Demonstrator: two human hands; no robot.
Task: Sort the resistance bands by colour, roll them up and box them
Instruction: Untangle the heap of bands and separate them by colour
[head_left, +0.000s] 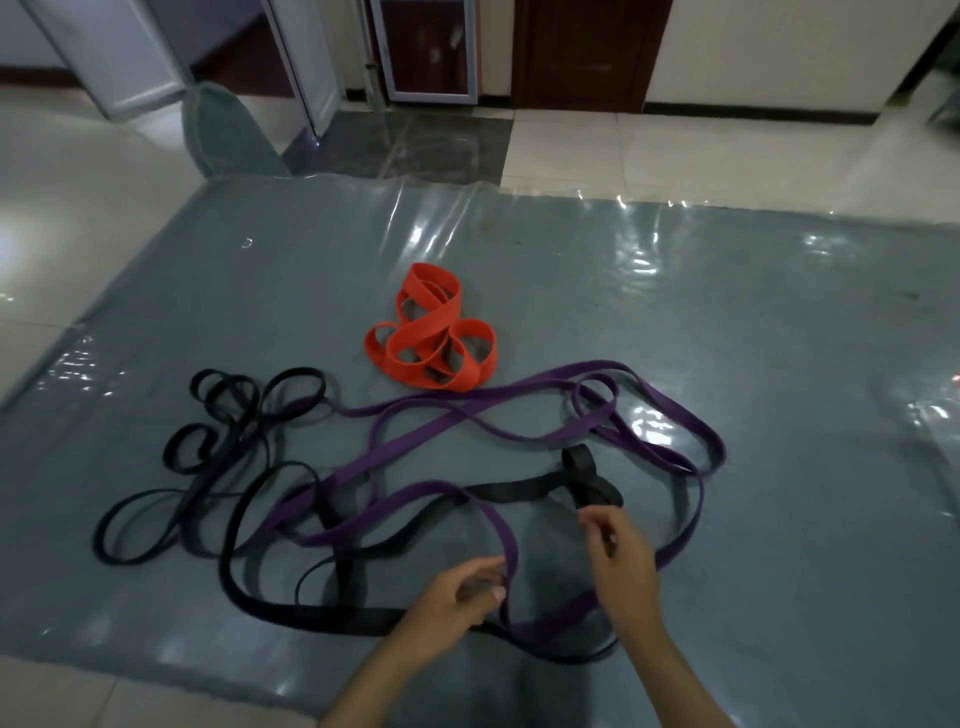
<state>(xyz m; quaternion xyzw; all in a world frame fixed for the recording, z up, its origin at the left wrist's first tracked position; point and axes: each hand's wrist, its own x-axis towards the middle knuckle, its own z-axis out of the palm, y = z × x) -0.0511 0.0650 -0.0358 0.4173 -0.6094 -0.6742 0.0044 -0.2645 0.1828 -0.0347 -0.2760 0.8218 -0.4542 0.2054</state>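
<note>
Resistance bands lie tangled on a grey mat (779, 364). An orange band (431, 338) sits bunched in loops at the mat's middle. Purple bands (545, 395) sprawl across the centre and right, crossing black bands (234, 415) that loop at the left and run along the front. A wide black band (524, 491) lies among the purple loops. My left hand (457, 597) reaches to a purple loop at the front, fingers curled by it; blur hides whether it holds the band. My right hand (618, 556) hovers just right of it, fingers loosely bent, holding nothing that I can see.
The mat is covered by shiny clear plastic and lies on a pale tiled floor (675, 150). A grey-green rolled object (223, 130) stands at the mat's far left corner. White door frames (130, 57) and a dark wooden door (582, 52) line the back.
</note>
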